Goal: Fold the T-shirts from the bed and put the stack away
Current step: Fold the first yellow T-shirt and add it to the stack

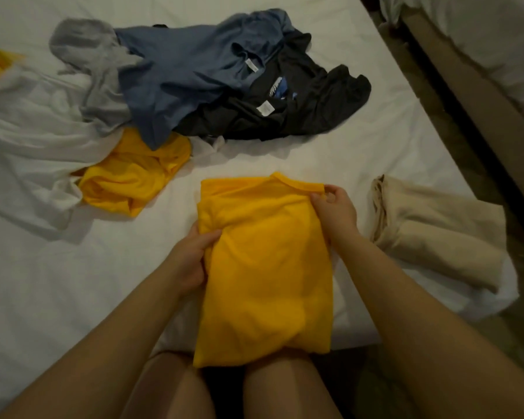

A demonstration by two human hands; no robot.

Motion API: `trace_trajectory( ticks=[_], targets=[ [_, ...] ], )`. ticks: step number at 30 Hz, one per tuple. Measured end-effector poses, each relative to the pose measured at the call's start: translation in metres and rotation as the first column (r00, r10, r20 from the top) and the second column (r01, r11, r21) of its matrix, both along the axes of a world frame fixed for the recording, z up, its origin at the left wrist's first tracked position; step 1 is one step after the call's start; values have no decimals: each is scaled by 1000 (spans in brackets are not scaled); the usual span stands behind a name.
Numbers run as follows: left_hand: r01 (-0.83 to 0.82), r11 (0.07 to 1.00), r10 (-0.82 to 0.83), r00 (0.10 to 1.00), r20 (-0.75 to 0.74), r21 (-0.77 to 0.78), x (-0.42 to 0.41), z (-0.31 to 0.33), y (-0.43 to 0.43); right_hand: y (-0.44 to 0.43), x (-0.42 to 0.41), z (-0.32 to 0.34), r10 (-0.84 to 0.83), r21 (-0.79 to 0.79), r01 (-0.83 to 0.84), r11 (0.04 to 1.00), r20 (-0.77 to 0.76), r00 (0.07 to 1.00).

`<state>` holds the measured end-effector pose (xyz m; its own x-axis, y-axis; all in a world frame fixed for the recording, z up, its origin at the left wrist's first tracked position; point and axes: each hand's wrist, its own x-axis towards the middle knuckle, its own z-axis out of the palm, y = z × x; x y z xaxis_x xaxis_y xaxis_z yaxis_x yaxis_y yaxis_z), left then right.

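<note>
A half-folded yellow shirt (263,267) lies on the bed (73,297), its near end past the mattress edge. The left hand (191,255) grips its left side; the right hand (333,210) pinches its collar. Just right of it lie folded beige shirts (436,237); to its left, a crumpled yellow top (130,179); beyond it, a blue shirt (188,77) and a black shirt (300,110) are heaped together.

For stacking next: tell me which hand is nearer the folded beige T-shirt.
Right. The right hand: just left of the beige T-shirt; left hand: farther left, across the yellow T-shirt.
</note>
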<state>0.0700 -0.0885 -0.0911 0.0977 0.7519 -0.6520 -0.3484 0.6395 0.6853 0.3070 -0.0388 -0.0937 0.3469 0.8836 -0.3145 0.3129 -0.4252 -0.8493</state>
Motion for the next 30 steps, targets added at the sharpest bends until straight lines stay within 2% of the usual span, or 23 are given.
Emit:
trace_trajectory(
  ticks=[4,8,11,13,16,19,21,23,27,30],
  targets=[
    [72,996,-67,993,-99,53,-1,2,-26,-20,6,1,-56,-162,31,986,-151,987],
    [166,983,-131,938,-320,83,-5,-3,-75,-89,7,-2,66,-232,-83,969,-82,994],
    [198,975,-135,892,-431,103,-3,-9,-111,-161,-1,-4,157,-196,-182,964,-134,978],
    [280,951,-175,839,-516,133,-5,-12,-131,-204,-6,-7,167,-198,-201,959,-174,970],
    [374,912,-202,768,-607,169,-9,-4,-149,-244,-8,-15,179,-158,-199,967,-133,975],
    [452,877,-211,664,-717,161,-16,4,-162,-253,-2,-8,100,-31,-103,994,-86,991],
    [437,888,-182,622,-762,144,-22,10,-170,-252,2,0,64,54,-59,997,-94,994],
    [415,898,-149,597,-788,145,-27,16,-176,-251,7,5,105,107,-98,989,-60,993],
    [490,855,-144,540,-829,171,-24,20,-181,-253,11,7,231,129,-239,962,75,970],
    [539,818,-129,513,-849,202,-18,24,-185,-251,9,8,241,114,-254,961,112,964]
  ],
)
